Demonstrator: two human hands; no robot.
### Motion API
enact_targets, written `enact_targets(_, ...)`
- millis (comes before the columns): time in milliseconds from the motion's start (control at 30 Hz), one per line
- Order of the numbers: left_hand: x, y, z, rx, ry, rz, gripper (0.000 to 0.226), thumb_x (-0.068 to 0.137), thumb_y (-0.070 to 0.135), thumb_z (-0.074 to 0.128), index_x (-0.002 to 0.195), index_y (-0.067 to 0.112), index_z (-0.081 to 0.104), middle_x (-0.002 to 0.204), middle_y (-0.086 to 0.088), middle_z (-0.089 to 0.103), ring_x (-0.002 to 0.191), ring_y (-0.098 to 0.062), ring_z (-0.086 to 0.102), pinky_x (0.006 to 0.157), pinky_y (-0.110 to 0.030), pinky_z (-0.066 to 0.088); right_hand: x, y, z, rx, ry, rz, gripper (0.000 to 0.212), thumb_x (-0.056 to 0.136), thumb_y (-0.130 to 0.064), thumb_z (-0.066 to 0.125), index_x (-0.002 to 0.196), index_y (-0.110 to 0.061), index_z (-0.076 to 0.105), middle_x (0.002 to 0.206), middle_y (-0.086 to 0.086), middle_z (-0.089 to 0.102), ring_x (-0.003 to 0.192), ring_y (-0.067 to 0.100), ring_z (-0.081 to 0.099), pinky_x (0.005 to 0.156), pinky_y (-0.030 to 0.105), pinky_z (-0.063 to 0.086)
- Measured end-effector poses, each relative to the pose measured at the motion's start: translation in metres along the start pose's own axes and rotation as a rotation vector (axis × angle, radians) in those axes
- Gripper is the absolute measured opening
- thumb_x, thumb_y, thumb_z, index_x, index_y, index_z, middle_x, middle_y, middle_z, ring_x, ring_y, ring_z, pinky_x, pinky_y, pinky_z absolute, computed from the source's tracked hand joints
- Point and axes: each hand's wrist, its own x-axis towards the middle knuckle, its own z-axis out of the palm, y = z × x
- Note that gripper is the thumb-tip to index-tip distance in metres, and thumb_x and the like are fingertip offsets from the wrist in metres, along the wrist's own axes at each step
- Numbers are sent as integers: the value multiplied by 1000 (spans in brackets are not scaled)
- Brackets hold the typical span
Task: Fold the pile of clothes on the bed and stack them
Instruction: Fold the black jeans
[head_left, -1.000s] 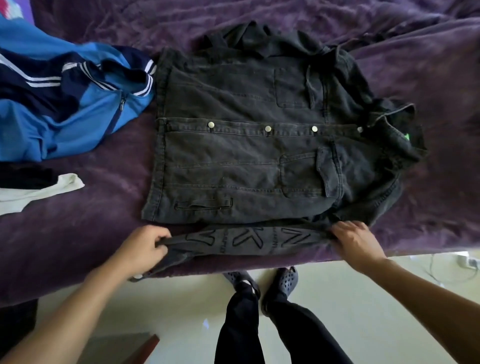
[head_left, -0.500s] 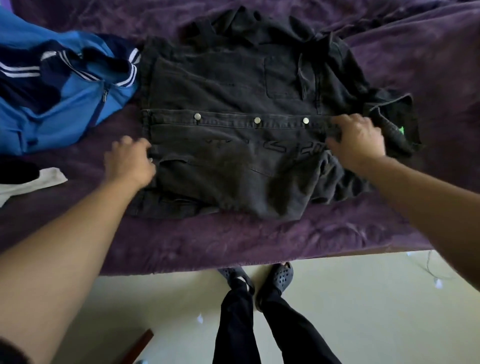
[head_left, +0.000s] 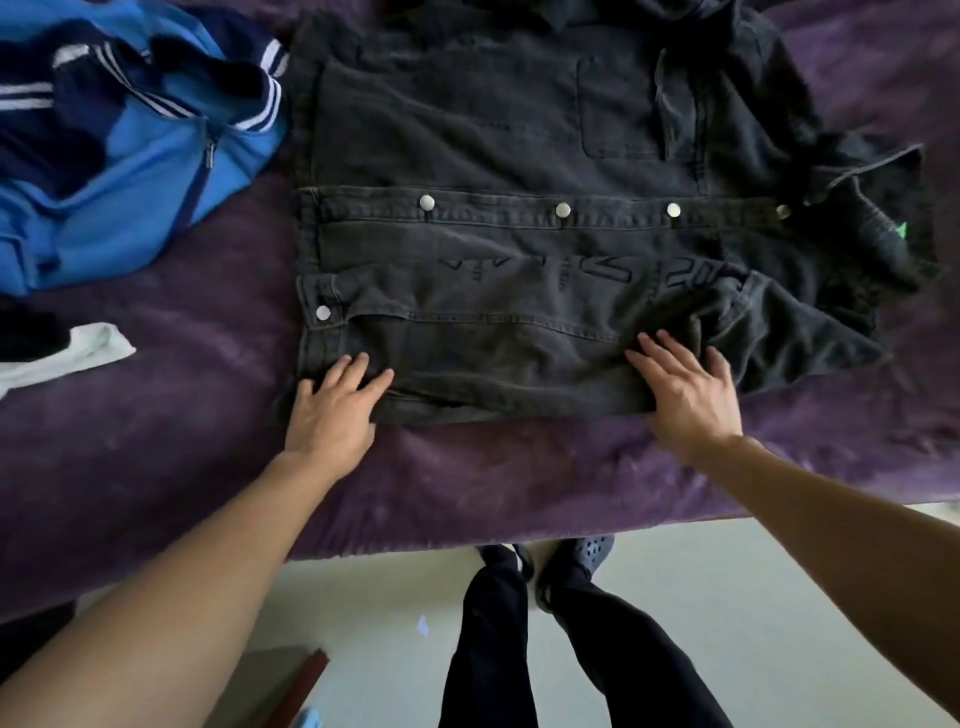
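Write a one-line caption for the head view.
Left hand and right hand press flat on a black denim jacket on a purple bed, beside a blue track jacket.

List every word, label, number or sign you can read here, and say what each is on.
Nothing reads in full.
Outlined lettering on the folded sleeve of the black denim jacket: tone-on-tone, partly hidden in the fold, unreadable.
Small print between those letters: too small.
Green tag at the collar: too small to tell.
Blue track jacket: white stripes only, no text visible.
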Motion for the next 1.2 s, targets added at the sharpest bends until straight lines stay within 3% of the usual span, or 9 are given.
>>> enact_targets(167,-21,-28,-17,-124,-105,146,58,99,29,44,151,36,18,160,8,15,147,-10,11,109,-40,26,-29,3,-23,69,35,-41,64,50,-10,83,113,-11,68,100,13,72,96,35,67,88,45,50)
enact_targets(267,-31,-28,-33,-195,-220,185,53,100,27,41,149,37,24,158,8,20,146,-12,16,113,-43,23,-50,0,-33,-34,-294,32,44,76,-33,64,119,-36,61,103,2,72,96,28,66,77,32,49)
enact_targets(400,-22,-36,-67,-428,-311,159,35,100,36,42,134,39,49,141,7,51,131,-16,44,106,-35,37,-22,11,-62,85,-383,61,38,80,-34,61,117,-40,61,109,-3,70,104,24,63,84,30,48)
enact_targets(567,17,-47,-122,-651,-317,45,33,97,40,49,121,23,63,121,18,52,115,-12,54,90,-20,37,41,40,-115,497,-204,177,16,75,-29,79,84,-23,67,74,-2,67,77,22,64,70,34,48)
enact_targets(733,85,-63,-188,-812,-291,7,20,95,33,57,80,31,70,87,14,71,92,-11,65,79,-20,48,119,56,-157,829,-57,220,18,79,-15,77,95,-13,69,86,3,71,82,16,64,81,34,51)
enact_targets(867,159,-70,-253,-759,-216,-72,22,91,39,60,90,20,70,103,-5,70,94,-25,65,93,-37,49,206,75,-190,837,39,227,13,80,-18,76,87,-12,66,68,-7,60,54,-9,55,55,5,42)
enact_targets(967,222,-65,-292,-646,-122,-156,30,92,41,58,101,14,67,121,-7,61,109,-30,57,95,-34,43,277,93,-206,762,66,256,28,80,-29,76,100,-10,68,83,2,63,73,10,60,74,17,49)
enact_targets(1067,276,-44,-300,-348,233,-244,22,92,38,55,100,19,64,121,-16,61,108,-35,54,94,-42,40,334,109,-205,665,96,335,37,84,-38,70,111,-13,68,105,6,67,92,18,60,86,28,47)
enact_targets(1200,300,2,-259,-44,324,-155,52,92,42,50,140,27,38,146,-16,35,133,-38,30,105,-59,25,358,110,-176,270,-3,201,44,88,-45,60,127,-23,59,128,14,59,116,34,55,95,38,44)
